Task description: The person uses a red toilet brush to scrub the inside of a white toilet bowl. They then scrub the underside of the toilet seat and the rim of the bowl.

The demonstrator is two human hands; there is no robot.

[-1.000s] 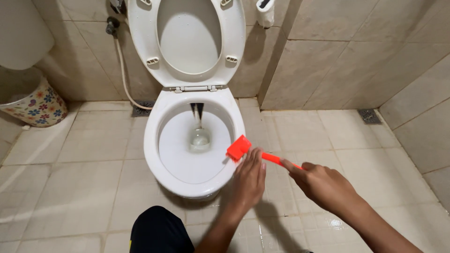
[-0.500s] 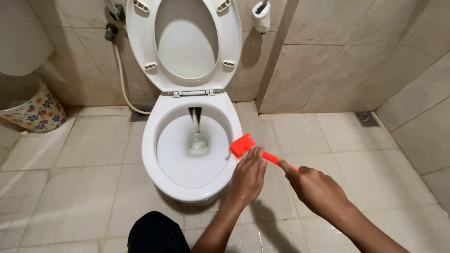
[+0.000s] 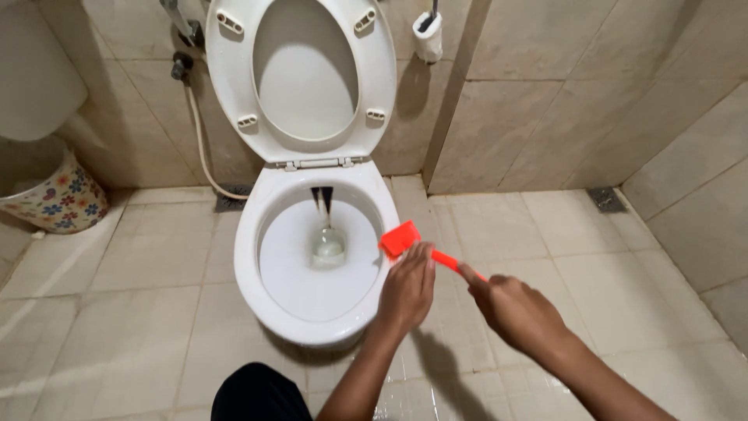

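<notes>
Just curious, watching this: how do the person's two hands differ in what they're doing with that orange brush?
The left hand lies over the orange brush near its head, at the toilet bowl's rim; the right hand holds the handle's far end, out over the tiled floor. The left shows its back, its fingers curled; the right points one finger along the handle. Both are bare and both touch the brush.

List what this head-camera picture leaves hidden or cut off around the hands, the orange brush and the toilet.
- Orange brush: mid-handle hidden under the left hand; its end hidden in the right hand.
- Bristles: face away, unseen.
- Toilet bowl: right rim partly covered by the left hand.
- Raised seat: top cut off by the frame edge.
</notes>
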